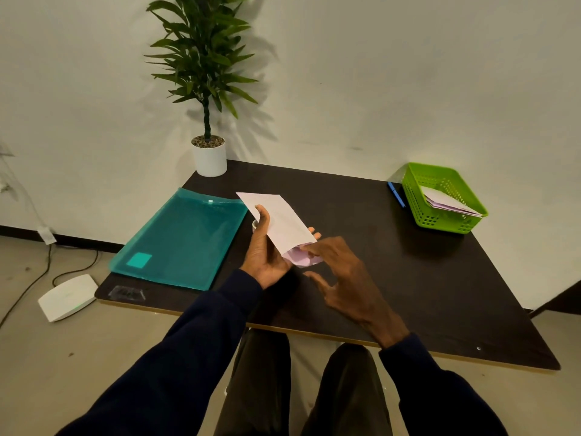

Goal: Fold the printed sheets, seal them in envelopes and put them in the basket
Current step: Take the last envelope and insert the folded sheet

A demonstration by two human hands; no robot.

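The left hand (267,256) is gripping a white envelope (279,218) and holding it up over the middle of the bench (393,278). The thumb is lying on the front of it and the fingertips are peeking out behind its right edge. The envelope is a flat paper rectangle, smooth and plain, and it is tilting with one corner pointing up and back. At its low end a soft purple flap (298,256) is sticking out, a bit bent and curved.

The right hand (345,278) is open, with its fingers spread out and mostly straight. One fingertip is touching the purple flap.

The bench is dark and flat with a thin pale edge. A bright green plastic basket (418,196) full of little holes is sitting at the back right corner, well apart from the hands. Some more envelopes (446,201) are lying slanted inside it. A blue pen (396,194) is lying just beside the basket. A shiny see-through teal folder (185,237) with a snap button is lying flat on the left side of the bench.
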